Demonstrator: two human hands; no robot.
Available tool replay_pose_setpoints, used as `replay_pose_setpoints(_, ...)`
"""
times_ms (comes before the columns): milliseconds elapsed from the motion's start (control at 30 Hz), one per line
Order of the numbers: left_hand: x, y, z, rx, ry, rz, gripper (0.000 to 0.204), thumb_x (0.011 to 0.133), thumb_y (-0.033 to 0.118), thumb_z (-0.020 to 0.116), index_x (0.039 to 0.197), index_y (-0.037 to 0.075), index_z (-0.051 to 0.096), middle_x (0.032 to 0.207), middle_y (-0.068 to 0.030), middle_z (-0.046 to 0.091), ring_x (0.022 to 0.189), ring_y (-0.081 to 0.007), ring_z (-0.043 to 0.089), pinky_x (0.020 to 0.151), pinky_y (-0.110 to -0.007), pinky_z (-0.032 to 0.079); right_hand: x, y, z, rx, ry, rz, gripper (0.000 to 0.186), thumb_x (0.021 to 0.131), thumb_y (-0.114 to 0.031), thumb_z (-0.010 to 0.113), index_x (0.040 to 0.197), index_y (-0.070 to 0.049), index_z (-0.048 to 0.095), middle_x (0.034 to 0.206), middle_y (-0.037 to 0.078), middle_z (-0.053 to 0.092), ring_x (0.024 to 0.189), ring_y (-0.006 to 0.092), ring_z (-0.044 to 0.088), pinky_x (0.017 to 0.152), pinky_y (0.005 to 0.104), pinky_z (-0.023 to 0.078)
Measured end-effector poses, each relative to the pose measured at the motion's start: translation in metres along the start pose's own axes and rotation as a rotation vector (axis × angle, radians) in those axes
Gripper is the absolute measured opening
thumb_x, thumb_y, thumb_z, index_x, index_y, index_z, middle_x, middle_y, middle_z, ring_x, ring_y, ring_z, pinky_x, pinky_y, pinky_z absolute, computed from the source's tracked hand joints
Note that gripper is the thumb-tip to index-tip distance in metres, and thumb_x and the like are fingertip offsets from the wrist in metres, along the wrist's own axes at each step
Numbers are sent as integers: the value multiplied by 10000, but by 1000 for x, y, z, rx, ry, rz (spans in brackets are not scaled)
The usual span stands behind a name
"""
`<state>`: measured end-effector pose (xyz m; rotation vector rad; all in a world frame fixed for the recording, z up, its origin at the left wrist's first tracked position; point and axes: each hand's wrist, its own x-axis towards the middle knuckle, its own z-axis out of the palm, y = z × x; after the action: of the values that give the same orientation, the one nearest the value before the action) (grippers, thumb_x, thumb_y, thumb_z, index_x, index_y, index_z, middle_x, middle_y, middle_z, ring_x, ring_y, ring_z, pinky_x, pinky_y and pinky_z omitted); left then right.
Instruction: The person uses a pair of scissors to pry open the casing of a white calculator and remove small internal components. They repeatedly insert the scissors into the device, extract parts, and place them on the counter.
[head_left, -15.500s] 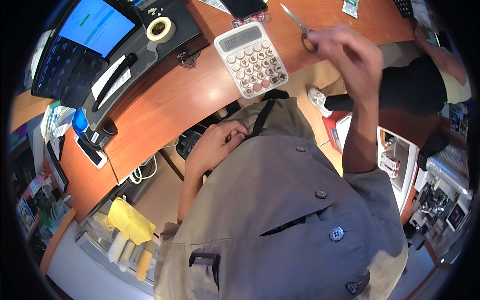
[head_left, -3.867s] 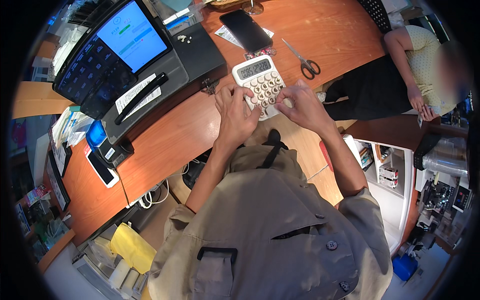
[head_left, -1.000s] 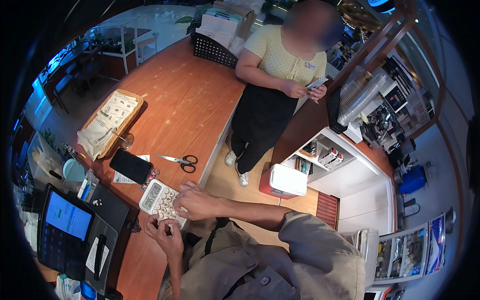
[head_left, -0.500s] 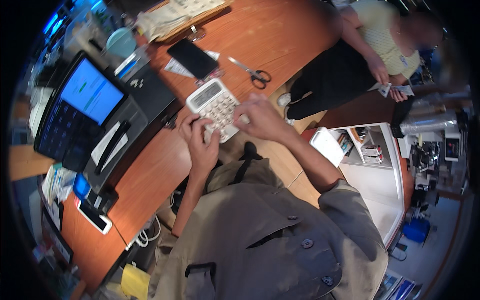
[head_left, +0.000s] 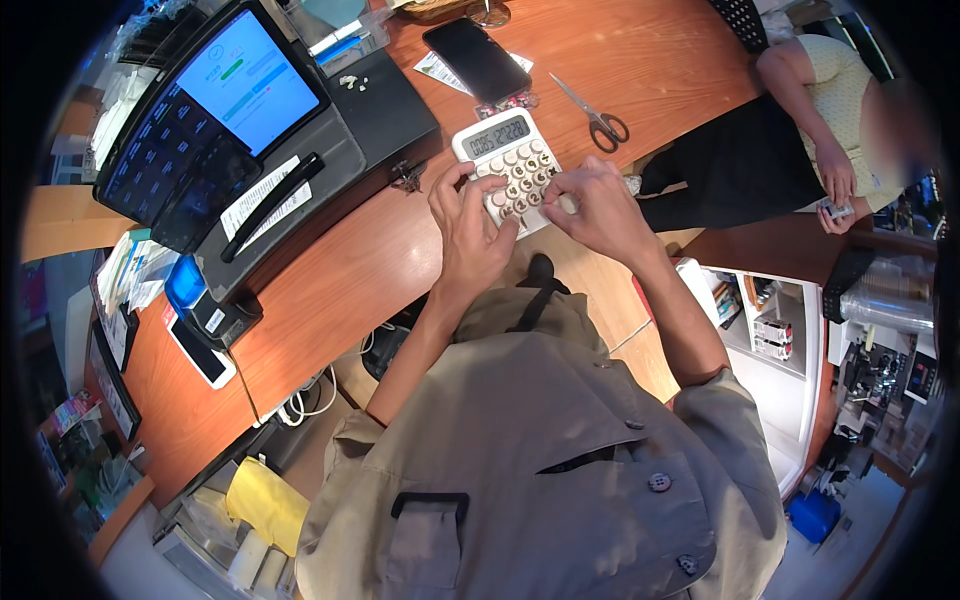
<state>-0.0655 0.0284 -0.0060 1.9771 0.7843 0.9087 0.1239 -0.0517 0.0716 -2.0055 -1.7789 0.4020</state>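
Observation:
My left hand has its fingers curled on the left edge and lower keys of a white calculator at the desk's front edge. My right hand is closed at the calculator's right side, fingertips against it, partly hiding the keys. Black-handled scissors lie to the right of the calculator. Just beyond it sit a black phone and a printed paper slip.
A black till drawer with tablet screen occupies the left, above a white phone. On the right a co-worker holds a small item. Below are an open white cabinet and, lower left, a yellow cloth.
The scissors, in my right hand in the oldest frame, now lie on the desk, and both hands are on the calculator. The view has swung back down from the co-worker.

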Motion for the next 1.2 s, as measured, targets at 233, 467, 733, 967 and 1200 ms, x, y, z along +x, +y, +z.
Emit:
replay_pose_setpoints(233, 0, -1, 1, 40, -5, 10, 482, 794, 79, 758, 1256, 95, 620, 1464, -214, 382, 1359, -389, 316, 1121, -475, 316, 2, -1, 2, -18, -1, 10, 138, 812, -217, 779, 809, -85, 737, 714, 105, 671, 833, 323, 604, 882, 432, 438)
replay_pose_setpoints(467, 0, -2, 1, 54, -9, 22, 483, 793, 78, 756, 1257, 89, 622, 1470, -210, 377, 1346, -383, 321, 1108, -475, 325, 3, -1, 1, -22, -40, 34, 154, 817, -233, 778, 818, -86, 733, 736, 111, 681, 849, 326, 608, 889, 434, 434)
replay_pose_setpoints(733, 1, 1, 3, 15, -9, 9, 512, 777, 108, 789, 1255, 81, 608, 1443, -226, 377, 1379, -422, 299, 1156, -534, 265, 5, -2, 2, -36, -38, 19, 158, 821, -230, 781, 815, -82, 726, 723, 120, 672, 858, 329, 607, 901, 433, 426)
replay_pose_setpoints(967, 3, 3, 4, 89, -18, 22, 539, 769, 132, 803, 1265, 89, 595, 1436, -232, 379, 1391, -444, 290, 1166, -562, 237, 4, -1, 3, -26, -38, 27, 156, 821, -222, 771, 803, -76, 717, 734, 124, 679, 860, 329, 604, 909, 434, 423)
replay_pose_setpoints(1200, 3, 4, 6, 122, 3, 29, 524, 762, 130, 809, 1246, 97, 613, 1426, -222, 392, 1374, -424, 312, 1159, -540, 253, 3, -1, 4, -60, -46, 17, 147, 828, -229, 761, 815, -88, 721, 778, 122, 702, 877, 323, 603, 932, 431, 417)
